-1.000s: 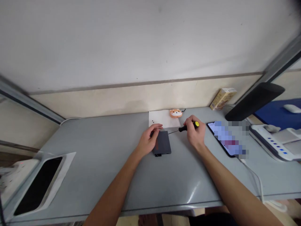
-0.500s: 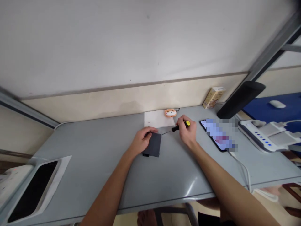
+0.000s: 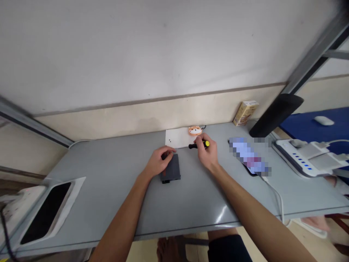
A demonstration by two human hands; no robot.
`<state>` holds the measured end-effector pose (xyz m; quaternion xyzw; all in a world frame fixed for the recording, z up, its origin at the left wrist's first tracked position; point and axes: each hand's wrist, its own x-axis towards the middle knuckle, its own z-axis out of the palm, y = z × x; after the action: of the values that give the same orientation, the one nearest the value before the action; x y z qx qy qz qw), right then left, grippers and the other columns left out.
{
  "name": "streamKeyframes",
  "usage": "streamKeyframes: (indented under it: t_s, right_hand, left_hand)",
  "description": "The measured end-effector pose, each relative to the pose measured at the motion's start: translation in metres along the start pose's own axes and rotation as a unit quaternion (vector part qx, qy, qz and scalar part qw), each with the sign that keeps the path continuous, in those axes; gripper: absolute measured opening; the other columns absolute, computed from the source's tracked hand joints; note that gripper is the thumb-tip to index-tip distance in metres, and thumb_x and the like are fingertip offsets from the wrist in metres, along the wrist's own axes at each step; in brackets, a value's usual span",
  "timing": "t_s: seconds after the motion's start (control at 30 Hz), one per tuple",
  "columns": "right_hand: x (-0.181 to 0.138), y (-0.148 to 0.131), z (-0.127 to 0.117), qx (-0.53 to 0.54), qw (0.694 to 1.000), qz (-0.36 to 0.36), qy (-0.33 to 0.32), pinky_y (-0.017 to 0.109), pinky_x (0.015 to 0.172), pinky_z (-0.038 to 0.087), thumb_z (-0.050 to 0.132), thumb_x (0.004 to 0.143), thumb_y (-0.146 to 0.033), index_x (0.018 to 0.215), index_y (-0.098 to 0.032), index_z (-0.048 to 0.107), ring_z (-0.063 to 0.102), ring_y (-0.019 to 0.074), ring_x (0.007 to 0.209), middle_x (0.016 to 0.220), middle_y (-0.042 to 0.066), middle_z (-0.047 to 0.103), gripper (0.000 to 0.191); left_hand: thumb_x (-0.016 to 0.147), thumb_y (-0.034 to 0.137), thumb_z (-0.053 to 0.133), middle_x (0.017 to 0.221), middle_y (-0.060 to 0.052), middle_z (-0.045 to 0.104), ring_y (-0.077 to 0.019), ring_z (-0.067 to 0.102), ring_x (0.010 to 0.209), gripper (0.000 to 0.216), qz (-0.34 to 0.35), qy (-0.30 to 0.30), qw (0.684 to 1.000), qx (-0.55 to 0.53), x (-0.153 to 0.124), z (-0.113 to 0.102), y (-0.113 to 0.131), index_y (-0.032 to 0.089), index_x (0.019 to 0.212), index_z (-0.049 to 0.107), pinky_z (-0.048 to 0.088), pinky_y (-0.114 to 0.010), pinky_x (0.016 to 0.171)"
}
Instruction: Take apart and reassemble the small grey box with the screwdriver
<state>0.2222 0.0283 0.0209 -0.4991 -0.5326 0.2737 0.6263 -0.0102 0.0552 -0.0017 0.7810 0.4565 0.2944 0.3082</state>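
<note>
A flat dark grey rectangular device (image 3: 172, 169) lies on the grey desk (image 3: 114, 196). My left hand (image 3: 158, 161) rests on its far left corner, fingers curled over the edge. My right hand (image 3: 205, 150) is closed round a small screwdriver (image 3: 198, 145) with a black handle and yellow cap. Its thin shaft points left toward a white sheet of paper (image 3: 176, 138). Two tiny dark screws (image 3: 169, 140) lie on that paper.
An orange animal-faced trinket (image 3: 195, 130) sits at the paper's far right corner. A lit phone (image 3: 249, 156) with a white cable lies to the right. Further right are a white device with blue lights (image 3: 301, 158), a small carton (image 3: 244, 112) and a black lamp head (image 3: 275, 114). A rectangular cut-out (image 3: 45, 213) opens at the desk's left.
The view has shifted. My right hand has carried the screwdriver away from the device toward the white paper. My left hand stays on the device.
</note>
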Motion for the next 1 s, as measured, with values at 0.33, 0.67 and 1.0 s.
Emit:
streamKeyframes:
  t_s: [0.33, 0.67, 1.0]
  right_hand:
    - [-0.011, -0.01, 0.003, 0.04, 0.994, 0.019, -0.1, 0.028, 0.057, 0.034, 0.051, 0.083, -0.026, 0.056, -0.021, 0.051, 0.044, 0.0142, 0.058, 0.056, -0.002, 0.047, 0.027]
    - [-0.013, -0.003, 0.004, 0.027, 0.993, 0.025, -0.11, 0.029, 0.057, 0.033, 0.052, 0.082, -0.026, 0.055, -0.021, 0.05, 0.043, 0.0144, 0.057, 0.054, -0.002, 0.046, 0.028]
    - [-0.009, -0.007, 0.004, 0.076, 0.994, 0.055, -0.061, 0.029, 0.055, 0.033, 0.054, 0.083, -0.029, 0.054, -0.021, 0.052, 0.042, 0.014, 0.056, 0.055, -0.002, 0.045, 0.031]
  left_hand:
    - [0.095, 0.033, 0.056, 0.086, -0.003, 0.068, -0.0174, 0.063, 0.073, 0.022, -0.025, -0.006, 0.999, -0.02, -0.003, 0.002, -0.002, 0.023, 0.105, 0.074, 0.051, -0.03, 0.067]
    - [0.097, 0.038, 0.053, 0.094, -0.004, 0.072, -0.0155, 0.063, 0.062, 0.027, -0.047, -0.026, 0.998, -0.036, -0.004, 0.002, 0.0, 0.024, 0.107, 0.073, 0.051, -0.029, 0.056]
    - [0.097, 0.034, 0.052, 0.107, -0.006, 0.073, -0.0214, 0.069, 0.089, 0.025, -0.016, -0.013, 1.0, -0.005, -0.004, 0.001, 0.007, 0.023, 0.101, 0.074, 0.056, -0.036, 0.081]
